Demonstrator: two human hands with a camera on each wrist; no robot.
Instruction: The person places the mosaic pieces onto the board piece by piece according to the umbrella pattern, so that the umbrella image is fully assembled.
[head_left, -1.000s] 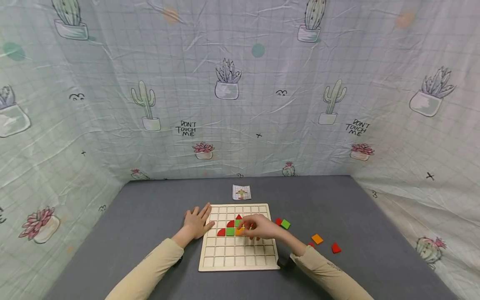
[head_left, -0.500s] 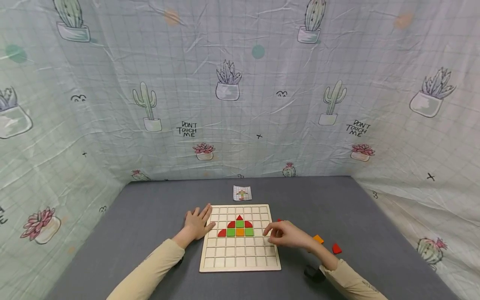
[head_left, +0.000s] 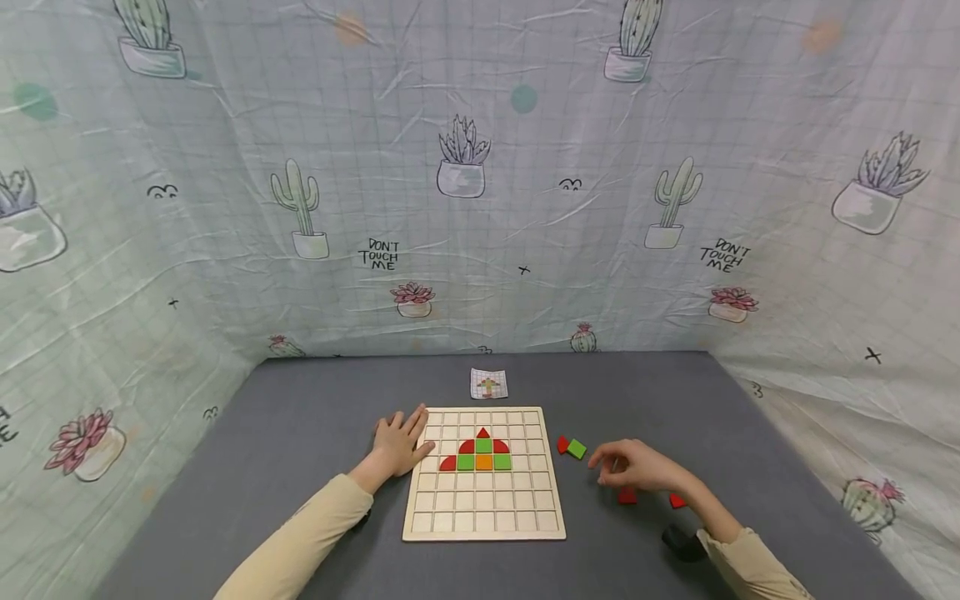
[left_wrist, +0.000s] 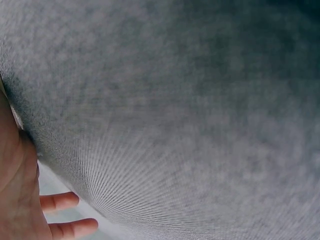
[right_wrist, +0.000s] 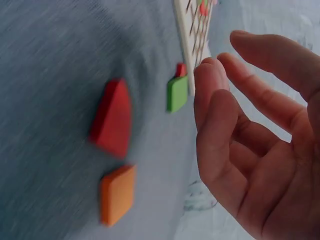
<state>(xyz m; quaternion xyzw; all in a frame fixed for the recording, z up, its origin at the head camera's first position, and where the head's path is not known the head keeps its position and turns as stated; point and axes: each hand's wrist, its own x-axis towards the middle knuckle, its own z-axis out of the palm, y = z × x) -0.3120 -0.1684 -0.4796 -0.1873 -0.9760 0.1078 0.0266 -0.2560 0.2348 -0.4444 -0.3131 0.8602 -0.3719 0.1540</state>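
Right hand (head_left: 637,465) has moved rightward, a red piece (right_wrist: 114,120) below it.

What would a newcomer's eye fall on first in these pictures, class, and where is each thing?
Probably the red, green and orange pattern on the far half of the pale gridded board. Next, the cactus-print cloth filling the background beyond the grey table. Then the right hand, near loose pieces to the board's right, with the left hand at its left edge.
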